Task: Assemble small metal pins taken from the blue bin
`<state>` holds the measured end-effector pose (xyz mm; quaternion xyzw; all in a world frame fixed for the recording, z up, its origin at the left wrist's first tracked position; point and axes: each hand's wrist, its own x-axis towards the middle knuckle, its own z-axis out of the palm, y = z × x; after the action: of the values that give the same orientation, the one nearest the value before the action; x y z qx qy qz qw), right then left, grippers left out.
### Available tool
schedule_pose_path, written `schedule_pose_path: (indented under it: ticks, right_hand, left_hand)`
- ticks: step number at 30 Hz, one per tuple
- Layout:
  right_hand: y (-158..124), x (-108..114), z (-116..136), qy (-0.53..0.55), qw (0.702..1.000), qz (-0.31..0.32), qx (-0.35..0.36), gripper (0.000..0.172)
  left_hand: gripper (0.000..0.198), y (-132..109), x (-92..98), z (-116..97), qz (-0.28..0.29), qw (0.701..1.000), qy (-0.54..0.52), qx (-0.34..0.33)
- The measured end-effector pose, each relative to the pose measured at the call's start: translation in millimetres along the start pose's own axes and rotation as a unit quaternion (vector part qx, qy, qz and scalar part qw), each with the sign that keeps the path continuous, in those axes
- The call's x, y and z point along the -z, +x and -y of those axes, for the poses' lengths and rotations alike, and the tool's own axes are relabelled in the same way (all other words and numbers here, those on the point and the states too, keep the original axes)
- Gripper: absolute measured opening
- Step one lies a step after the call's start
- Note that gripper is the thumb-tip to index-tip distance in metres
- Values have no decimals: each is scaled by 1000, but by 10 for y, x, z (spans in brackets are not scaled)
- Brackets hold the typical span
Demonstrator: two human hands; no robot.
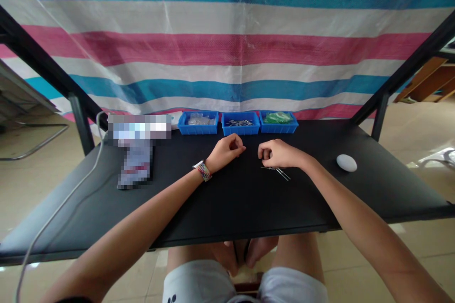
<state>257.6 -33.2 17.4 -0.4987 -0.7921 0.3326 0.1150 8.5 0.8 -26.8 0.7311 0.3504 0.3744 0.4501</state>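
My left hand (225,152) is over the black table in front of the middle bin, its fingers curled and thumb drawn in; whatever it may hold is too small or hidden to see. To its right my right hand (279,153) is also closed, fingertips bent down. Several thin metal pins (283,174) lie on the table just under and beside that hand. More slim metal pieces (239,123) fill the middle blue bin (241,130). Clear plastic pieces or bags (199,119) are in the left blue bin (198,129), green ones (278,118) in the right blue bin (279,129).
A white egg-shaped object (346,163) rests on the black table (227,203) at the right. Blurred-out items (137,161) lie at the left, near a pale cable (67,189). Black frame posts and a striped sheet (241,52) bound the back.
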Motion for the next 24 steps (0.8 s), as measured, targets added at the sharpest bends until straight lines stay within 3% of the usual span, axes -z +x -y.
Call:
schedule_pose_path:
  ticks: [5,9,12,16,24]
  right_hand:
    - [70,-19,-56,166,985,-40,9,10]
    - [136,-90,-56,369,924,-101,-6,25]
    - [162,-141,-34,445,886,-130,-2,34]
    - [172,-188,-19,480,865,-143,-1,40]
    - [190,-245,0,439,883,-165,19,42]
  left_hand:
    - [28,-15,3,-34,3,1000,-14,7]
    - [33,-25,30,-76,16,999,-42,23]
    - [44,-27,53,-92,21,998,-58,27]
    - [48,-20,67,-92,19,997,-69,31]
    - [44,-6,67,-106,14,996,-73,40]
